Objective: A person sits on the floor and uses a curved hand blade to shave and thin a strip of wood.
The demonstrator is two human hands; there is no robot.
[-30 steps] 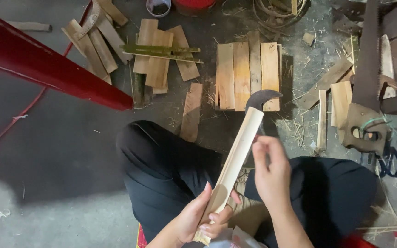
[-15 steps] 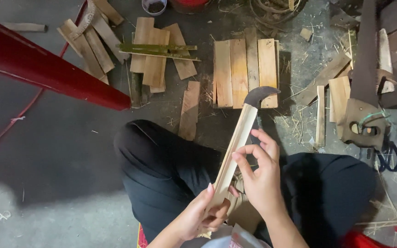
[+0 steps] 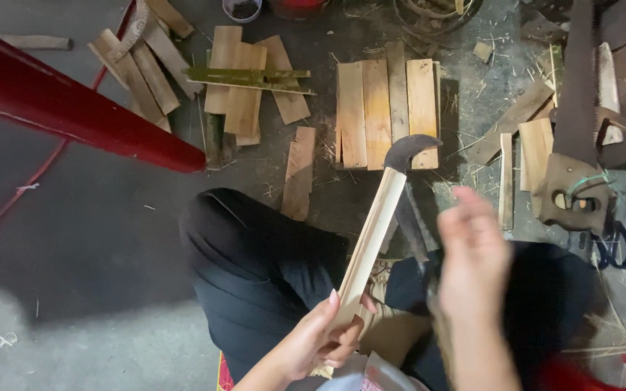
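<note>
Right hand [image 3: 472, 250] lifted off bamboo slat [image 3: 372, 235], left hand [image 3: 320, 340] gripping base

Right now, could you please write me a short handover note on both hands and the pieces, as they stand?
Left hand: gripping the lower end of a pale bamboo slat, held slanting up and away over the lap.
Right hand: blurred, open, holding nothing, beside the slat.
Hooked knife: its curved blade sits at the slat's top end; the blade runs down behind the slat.
Cut slats lie in a row on the floor ahead; a handsaw lies to the right.
Whether the slat is split yet cannot be told.
</note>
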